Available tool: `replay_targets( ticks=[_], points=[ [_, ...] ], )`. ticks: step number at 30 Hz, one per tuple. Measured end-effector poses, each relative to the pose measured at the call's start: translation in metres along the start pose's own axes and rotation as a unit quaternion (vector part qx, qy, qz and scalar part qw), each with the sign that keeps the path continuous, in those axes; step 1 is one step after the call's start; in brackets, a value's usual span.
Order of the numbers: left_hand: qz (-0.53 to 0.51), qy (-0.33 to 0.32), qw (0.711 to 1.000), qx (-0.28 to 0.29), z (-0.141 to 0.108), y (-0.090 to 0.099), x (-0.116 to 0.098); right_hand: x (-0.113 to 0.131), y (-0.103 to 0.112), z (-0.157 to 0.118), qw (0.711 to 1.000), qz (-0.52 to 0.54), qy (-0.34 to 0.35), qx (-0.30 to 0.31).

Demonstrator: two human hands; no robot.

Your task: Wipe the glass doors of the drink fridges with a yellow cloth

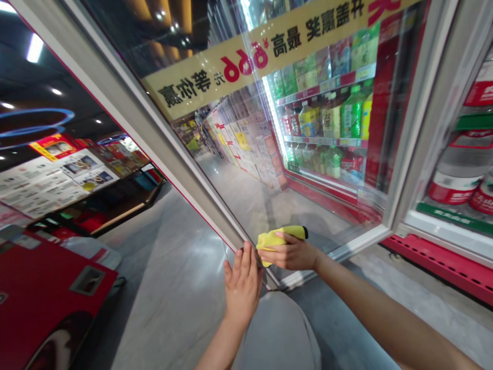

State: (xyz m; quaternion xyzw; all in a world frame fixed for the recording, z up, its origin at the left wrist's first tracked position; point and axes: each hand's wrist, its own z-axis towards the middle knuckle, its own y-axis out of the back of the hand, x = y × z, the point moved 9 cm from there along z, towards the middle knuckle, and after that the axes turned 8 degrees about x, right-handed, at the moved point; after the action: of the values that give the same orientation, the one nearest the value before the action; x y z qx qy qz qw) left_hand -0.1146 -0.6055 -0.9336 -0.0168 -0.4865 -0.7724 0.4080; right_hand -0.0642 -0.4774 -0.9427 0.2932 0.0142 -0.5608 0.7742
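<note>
A glass fridge door (323,205) with a pale metal frame stands swung open before me. My left hand (243,280) lies with its fingers stretched out against the door's frame, near the lower corner, holding nothing. Close beside it, my right hand (289,253) grips a yellow cloth (279,236) with a dark edge and presses it to the glass next to the frame. The fingertips under the cloth are partly hidden. Across the upper glass runs a yellow banner strip (246,64) whose lettering reads reversed.
Red-labelled bottles (456,177) stand inside the fridge at right, above a red base grille (442,270). Shelved drinks (327,118) show in the glass. A red car-shaped object (42,288) and a display stand (57,180) are at left. My knee (279,329) is below the door.
</note>
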Motion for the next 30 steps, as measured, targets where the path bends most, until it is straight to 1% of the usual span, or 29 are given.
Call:
replay_targets(
  ticks=[2, 4, 6, 8, 10, 12, 13, 14, 15, 17, 18, 19, 21, 23, 25, 26, 27, 28, 30],
  points=[
    [-0.008, 0.008, 1.000, 0.008, -0.001, -0.008, -0.003, -0.014, 0.004, 0.002, 0.999, -0.029, -0.023, 0.000],
    [-0.011, 0.019, 1.000, 0.011, 0.002, -0.013, -0.005, -0.025, 0.005, -0.005, 0.997, -0.043, -0.066, -0.008],
    [-0.009, 0.017, 1.000, 0.006, 0.005, -0.016, -0.009, -0.026, 0.003, -0.016, 0.995, -0.034, -0.096, -0.013],
    [-0.006, 0.008, 1.000, -0.002, 0.005, -0.018, -0.012, -0.017, -0.003, -0.024, 0.996, -0.017, -0.091, 0.000],
    [-0.009, -0.002, 1.000, -0.012, 0.004, -0.020, -0.015, -0.007, -0.007, -0.022, 0.998, -0.008, -0.065, 0.016],
    [-0.015, 0.001, 1.000, -0.015, 0.005, -0.020, -0.015, -0.008, -0.005, -0.014, 0.999, -0.015, -0.042, 0.029],
    [-0.018, 0.007, 1.000, -0.013, 0.007, -0.020, -0.015, -0.015, -0.002, -0.011, 0.998, -0.026, -0.047, 0.027],
    [-0.019, 0.014, 1.000, -0.010, 0.009, -0.019, -0.015, -0.026, 0.003, -0.010, 0.997, -0.044, -0.067, 0.017],
    [-0.020, 0.020, 1.000, -0.006, 0.013, -0.019, -0.016, -0.038, 0.008, -0.012, 0.993, -0.067, -0.101, 0.002],
    [-0.020, 0.024, 0.999, -0.003, 0.020, -0.017, -0.020, -0.060, 0.016, -0.028, 0.976, -0.109, -0.185, -0.034],
    [-0.020, 0.022, 1.000, -0.006, 0.023, -0.015, -0.023, -0.064, 0.017, -0.038, 0.968, -0.123, -0.216, -0.046],
    [-0.019, 0.018, 1.000, -0.009, 0.026, -0.014, -0.028, -0.064, 0.015, -0.046, 0.963, -0.128, -0.230, -0.050],
    [-0.017, 0.006, 1.000, -0.019, 0.032, -0.011, -0.036, -0.054, 0.006, -0.055, 0.968, -0.112, -0.223, -0.037],
    [-0.018, -0.001, 0.999, -0.033, 0.036, -0.009, -0.042, -0.047, -0.003, -0.053, 0.978, -0.081, -0.192, -0.005],
    [-0.028, 0.001, 0.999, -0.043, 0.042, -0.006, -0.045, -0.051, -0.004, -0.048, 0.983, -0.063, -0.173, 0.020],
    [-0.034, 0.002, 0.998, -0.044, 0.046, -0.006, -0.046, -0.060, -0.002, -0.050, 0.981, -0.063, -0.182, 0.025],
    [-0.040, 0.001, 0.998, -0.042, 0.050, -0.007, -0.048, -0.071, 0.001, -0.054, 0.976, -0.068, -0.205, 0.022],
    [-0.046, -0.003, 0.998, -0.037, 0.055, -0.008, -0.050, -0.084, 0.005, -0.064, 0.967, -0.077, -0.243, 0.015],
    [-0.051, -0.018, 0.998, -0.027, 0.064, -0.011, -0.055, -0.103, 0.008, -0.092, 0.938, -0.099, -0.332, 0.004]
  ],
)
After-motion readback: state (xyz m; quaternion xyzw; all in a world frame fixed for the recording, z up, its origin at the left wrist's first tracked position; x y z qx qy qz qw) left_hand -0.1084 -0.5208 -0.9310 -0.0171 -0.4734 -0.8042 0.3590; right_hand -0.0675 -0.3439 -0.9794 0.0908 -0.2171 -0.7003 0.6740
